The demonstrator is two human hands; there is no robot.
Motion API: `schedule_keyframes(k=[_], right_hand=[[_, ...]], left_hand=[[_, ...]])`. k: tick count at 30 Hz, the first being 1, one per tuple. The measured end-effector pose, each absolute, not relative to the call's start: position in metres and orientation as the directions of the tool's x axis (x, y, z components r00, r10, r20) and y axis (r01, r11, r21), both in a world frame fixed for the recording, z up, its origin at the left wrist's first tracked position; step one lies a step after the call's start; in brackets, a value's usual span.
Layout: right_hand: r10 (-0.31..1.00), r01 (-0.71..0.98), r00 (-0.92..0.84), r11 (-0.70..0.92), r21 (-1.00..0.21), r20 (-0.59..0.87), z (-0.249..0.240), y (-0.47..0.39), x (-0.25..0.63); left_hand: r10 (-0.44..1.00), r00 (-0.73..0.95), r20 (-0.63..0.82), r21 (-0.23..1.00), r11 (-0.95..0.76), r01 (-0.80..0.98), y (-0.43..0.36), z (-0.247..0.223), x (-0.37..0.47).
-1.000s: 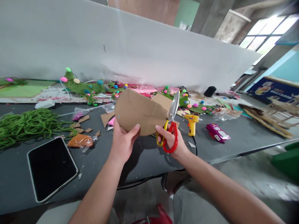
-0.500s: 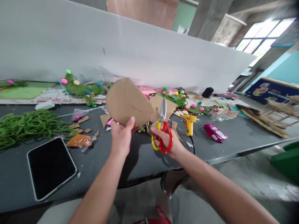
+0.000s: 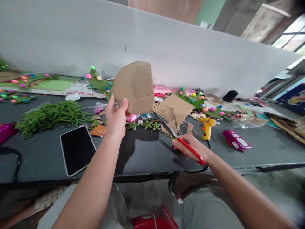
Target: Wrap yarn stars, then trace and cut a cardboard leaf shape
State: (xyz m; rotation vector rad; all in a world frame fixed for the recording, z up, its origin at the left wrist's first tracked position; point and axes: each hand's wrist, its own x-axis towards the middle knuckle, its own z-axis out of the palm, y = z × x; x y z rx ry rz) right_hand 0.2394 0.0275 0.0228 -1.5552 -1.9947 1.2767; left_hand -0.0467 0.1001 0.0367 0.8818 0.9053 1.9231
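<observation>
My left hand (image 3: 116, 117) grips a rounded piece of cardboard (image 3: 134, 87) by its lower left edge, holding it up above the table. The piece has one straight side, facing right, and a curved line on its surface. In my right hand (image 3: 188, 144) is a pair of scissors (image 3: 170, 128) with red and yellow handles. Their blades point up and left, and the tips come close to the cardboard's lower right corner; I cannot tell whether they touch. Behind the blades lies a flat cardboard sheet (image 3: 175, 106) with offcuts on it.
A tablet (image 3: 77, 151), a heap of green cord (image 3: 57, 116) and an orange packet (image 3: 98, 130) lie on the left. On the right are a yellow glue gun (image 3: 207, 127) and a purple packet (image 3: 235, 140). Green pieces with coloured pompoms (image 3: 101, 83) line the white board (image 3: 166, 54).
The cardboard has turned so its straight side stands nearly upright, and it is higher. The scissors have swung from pointing up to pointing left. The view has shifted left.
</observation>
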Motion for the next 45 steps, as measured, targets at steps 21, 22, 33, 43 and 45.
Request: schedule_keyframes(k=[21, 22, 33, 43, 45], right_hand=[[0.892, 0.64, -0.388, 0.08, -0.764, -0.232, 0.028, 0.0305, 0.2309], [0.892, 0.641, -0.39, 0.085, -0.762, -0.229, 0.028, 0.0303, 0.2309], [0.893, 0.663, -0.385, 0.092, -0.743, -0.234, 0.0271, 0.0306, 0.2291], [0.889, 0.648, -0.4, 0.101, -0.755, -0.224, 0.0282, 0.0304, 0.228], [0.888, 0.646, -0.404, 0.106, -0.756, -0.221, 0.0278, 0.0306, 0.2279]], left_hand=[[0.89, -0.288, 0.354, 0.886, -0.418, -0.202, 0.1061, 0.029, -0.0467], [0.891, -0.281, 0.356, 0.887, -0.417, -0.198, 0.1058, 0.0294, -0.0464], [0.885, -0.282, 0.372, 0.872, -0.437, -0.221, 0.1042, 0.0284, -0.0443], [0.884, -0.282, 0.373, 0.86, -0.444, -0.252, 0.1034, 0.0306, -0.0434], [0.885, -0.269, 0.38, 0.861, -0.444, -0.246, 0.1032, 0.0303, -0.0436]])
